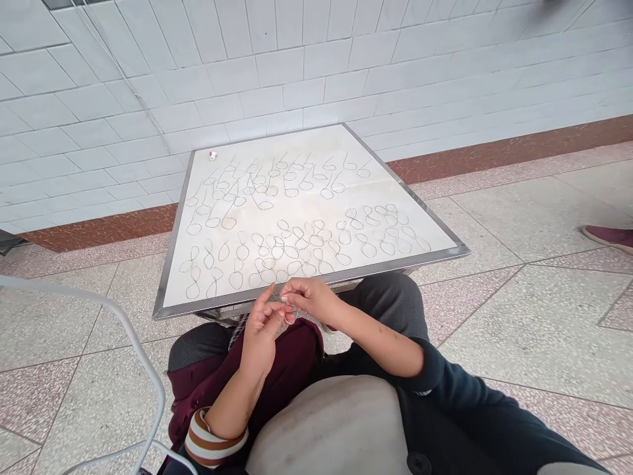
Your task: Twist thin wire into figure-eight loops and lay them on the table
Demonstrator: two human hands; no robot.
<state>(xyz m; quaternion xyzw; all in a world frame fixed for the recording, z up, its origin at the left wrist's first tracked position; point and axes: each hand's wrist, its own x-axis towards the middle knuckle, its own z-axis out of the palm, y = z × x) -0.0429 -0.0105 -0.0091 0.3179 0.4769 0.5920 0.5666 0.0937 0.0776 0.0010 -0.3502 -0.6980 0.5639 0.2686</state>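
My left hand (261,324) and my right hand (315,301) meet over my lap, just off the near edge of the table (311,280). Between their pinched fingertips is a thin wire loop (297,315), partly hidden by the fingers. The left thumb and a finger are closed on it, and my right fingertips grip it from the other side. On the white tabletop lie thin wire figure-eights (278,252) across the near half. Single wire loops with straight tails (266,205) are spread over the far half.
A small red and white object (213,156) sits at the table's far left corner. A white tiled wall (301,69) stands behind the table. To the left is a pale metal tube frame (129,330). A person's dark red shoe (609,236) shows at the right edge.
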